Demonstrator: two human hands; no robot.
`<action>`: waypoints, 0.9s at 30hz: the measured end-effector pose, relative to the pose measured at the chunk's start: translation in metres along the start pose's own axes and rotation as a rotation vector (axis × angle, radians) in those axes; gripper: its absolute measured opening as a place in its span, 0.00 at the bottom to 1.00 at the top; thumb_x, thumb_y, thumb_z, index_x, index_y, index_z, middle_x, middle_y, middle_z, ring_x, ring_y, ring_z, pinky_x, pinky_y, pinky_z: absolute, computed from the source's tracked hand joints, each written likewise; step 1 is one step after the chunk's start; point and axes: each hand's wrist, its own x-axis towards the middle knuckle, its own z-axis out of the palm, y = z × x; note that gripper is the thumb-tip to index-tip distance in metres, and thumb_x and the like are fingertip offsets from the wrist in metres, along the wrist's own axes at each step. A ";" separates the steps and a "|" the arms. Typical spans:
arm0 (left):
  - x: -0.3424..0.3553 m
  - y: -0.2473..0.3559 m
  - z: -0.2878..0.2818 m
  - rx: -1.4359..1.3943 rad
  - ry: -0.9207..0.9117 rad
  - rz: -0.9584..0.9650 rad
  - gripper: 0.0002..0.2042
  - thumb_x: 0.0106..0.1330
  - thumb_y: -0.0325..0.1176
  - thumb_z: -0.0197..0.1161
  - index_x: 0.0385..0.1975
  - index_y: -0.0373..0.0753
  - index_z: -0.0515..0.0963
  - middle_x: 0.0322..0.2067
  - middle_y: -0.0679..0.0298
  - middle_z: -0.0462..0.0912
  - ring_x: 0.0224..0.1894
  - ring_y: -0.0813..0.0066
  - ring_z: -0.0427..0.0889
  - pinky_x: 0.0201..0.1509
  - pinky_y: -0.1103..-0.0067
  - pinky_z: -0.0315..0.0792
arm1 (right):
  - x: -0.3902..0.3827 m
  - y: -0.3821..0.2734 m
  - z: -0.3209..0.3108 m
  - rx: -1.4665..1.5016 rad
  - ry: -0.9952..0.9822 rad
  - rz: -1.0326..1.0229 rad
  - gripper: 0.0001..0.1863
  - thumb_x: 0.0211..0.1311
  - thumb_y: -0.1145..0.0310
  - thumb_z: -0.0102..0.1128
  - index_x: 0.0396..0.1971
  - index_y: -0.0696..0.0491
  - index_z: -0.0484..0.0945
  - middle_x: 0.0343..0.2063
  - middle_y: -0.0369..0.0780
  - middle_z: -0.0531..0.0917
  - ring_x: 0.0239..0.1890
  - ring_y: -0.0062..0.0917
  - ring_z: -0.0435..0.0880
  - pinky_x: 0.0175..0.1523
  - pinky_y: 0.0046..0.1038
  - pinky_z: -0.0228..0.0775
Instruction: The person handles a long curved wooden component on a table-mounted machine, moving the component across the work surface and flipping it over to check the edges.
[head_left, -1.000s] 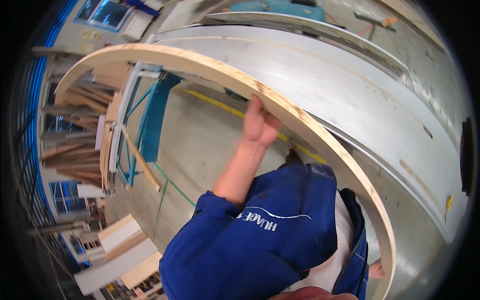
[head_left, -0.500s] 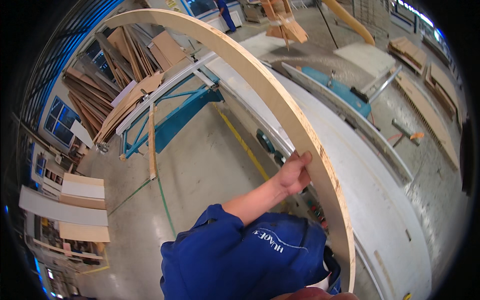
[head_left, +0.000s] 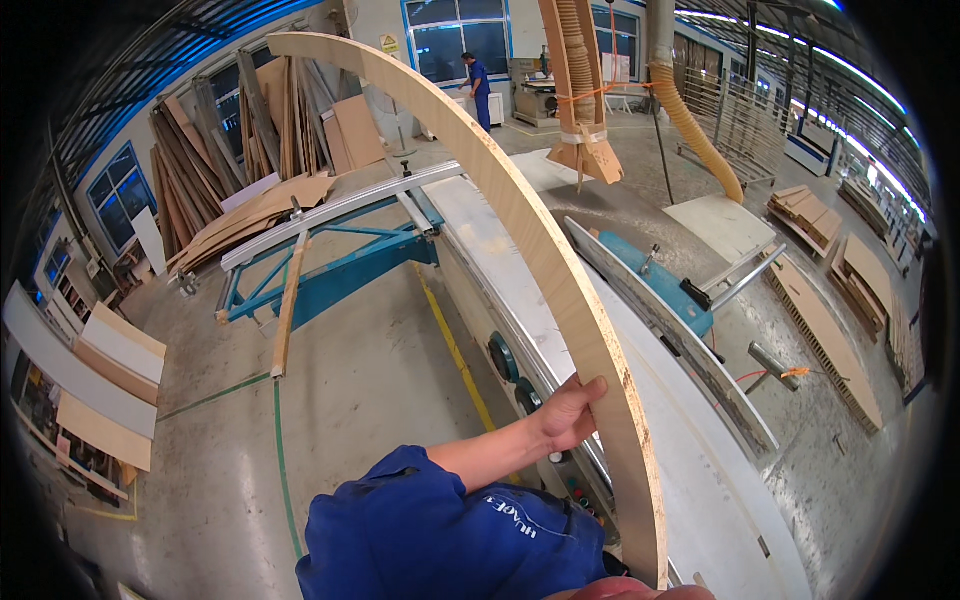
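Note:
A long, narrow pale wooden board (head_left: 570, 275) sweeps from the upper left down to the bottom edge, looking bowed in this wide view. My left hand (head_left: 568, 415) grips it near its lower part, thumb over the rough top edge and the other fingers hidden behind its face. Bare below a blue sleeve (head_left: 390, 510), my left forearm reaches across from the lower left. The board stands on edge over the grey-white table (head_left: 690, 450) of a large machine. Its lower end passes close to my body. Nowhere in the picture does my right hand show.
A teal support frame (head_left: 345, 270) with a metal rail juts out to the left, a wooden strip (head_left: 287, 315) hanging from it. Sheets (head_left: 190, 165) lean on the back wall. A ducted post (head_left: 572, 90) rises beyond the table. Another person (head_left: 478, 90) stands far back.
The view has tilted up, showing more of the far wall. The board and my left hand appear lower and slightly further left; the grip stays the same.

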 end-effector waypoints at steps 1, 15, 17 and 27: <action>-0.003 0.000 0.000 0.005 0.018 -0.007 0.27 0.63 0.44 0.69 0.60 0.45 0.70 0.55 0.67 0.79 0.59 0.68 0.76 0.67 0.67 0.68 | 0.000 -0.002 -0.001 -0.004 0.000 0.001 0.33 0.66 0.58 0.58 0.64 0.61 0.62 0.64 0.50 0.66 0.65 0.47 0.63 0.67 0.53 0.57; -0.011 -0.004 0.003 0.018 0.000 0.029 0.28 0.62 0.46 0.69 0.59 0.44 0.70 0.54 0.67 0.79 0.59 0.69 0.76 0.66 0.68 0.68 | -0.005 -0.020 -0.052 -0.049 0.063 -0.049 0.27 0.69 0.60 0.56 0.61 0.61 0.66 0.60 0.50 0.70 0.61 0.46 0.69 0.64 0.52 0.64; -0.012 -0.008 0.005 0.027 0.001 0.048 0.28 0.62 0.46 0.69 0.59 0.44 0.70 0.54 0.66 0.79 0.59 0.69 0.76 0.66 0.68 0.68 | -0.009 -0.023 -0.067 -0.045 0.083 -0.057 0.27 0.69 0.60 0.56 0.61 0.61 0.67 0.60 0.50 0.71 0.60 0.46 0.70 0.64 0.52 0.65; -0.009 -0.019 -0.002 0.015 0.192 -0.005 0.22 0.62 0.49 0.69 0.51 0.45 0.75 0.45 0.67 0.80 0.52 0.71 0.78 0.61 0.69 0.72 | -0.054 -0.039 -0.220 0.035 0.309 -0.158 0.23 0.71 0.62 0.54 0.59 0.62 0.70 0.57 0.51 0.74 0.57 0.45 0.74 0.61 0.50 0.70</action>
